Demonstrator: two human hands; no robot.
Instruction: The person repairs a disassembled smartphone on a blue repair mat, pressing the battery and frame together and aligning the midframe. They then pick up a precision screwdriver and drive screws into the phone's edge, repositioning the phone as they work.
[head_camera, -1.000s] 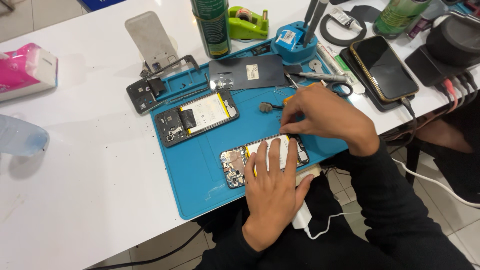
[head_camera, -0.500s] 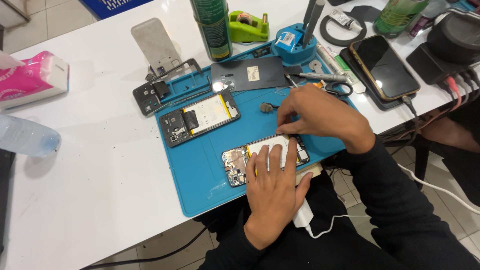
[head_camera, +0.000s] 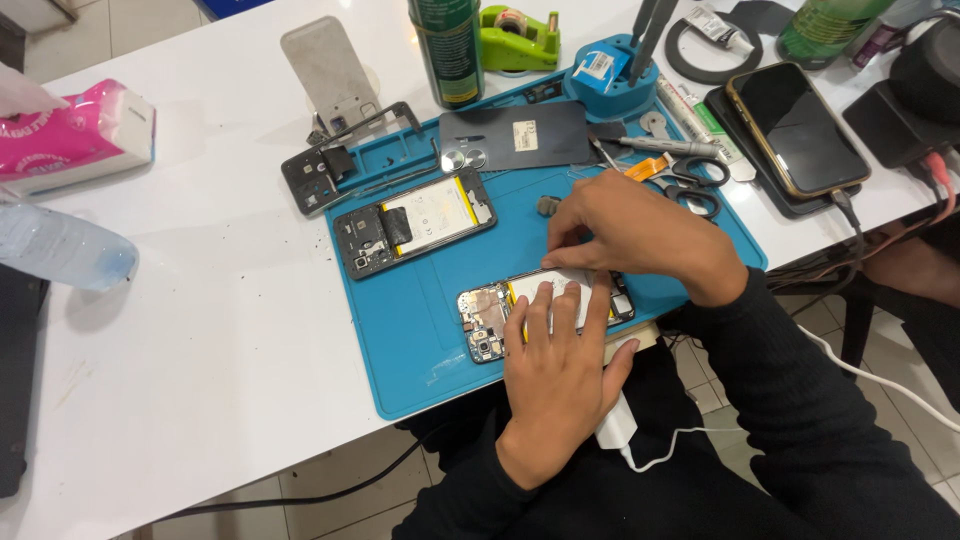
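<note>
An opened phone (head_camera: 487, 315) with bare circuit boards and a white battery lies near the front edge of a blue work mat (head_camera: 420, 340). My left hand (head_camera: 560, 375) lies flat on it, fingers spread over the battery. My right hand (head_camera: 640, 235) reaches in from the right, its fingertips pinched at the battery's upper edge. What they pinch is hidden. A second opened phone (head_camera: 415, 222) with a yellow-edged battery lies farther back on the mat.
On the mat lie a dark back cover (head_camera: 520, 135), a phone frame (head_camera: 335, 165), scissors (head_camera: 695, 185) and a blue tool stand (head_camera: 610, 70). A green can (head_camera: 447, 50), tape dispenser (head_camera: 518, 35), pink tissue pack (head_camera: 75, 140), plastic bottle (head_camera: 60, 250) and charging phone (head_camera: 795, 125) stand around.
Both hands stay on the front phone. My right hand's fingertips have shifted slightly along the battery's upper edge. The view has drifted a little.
</note>
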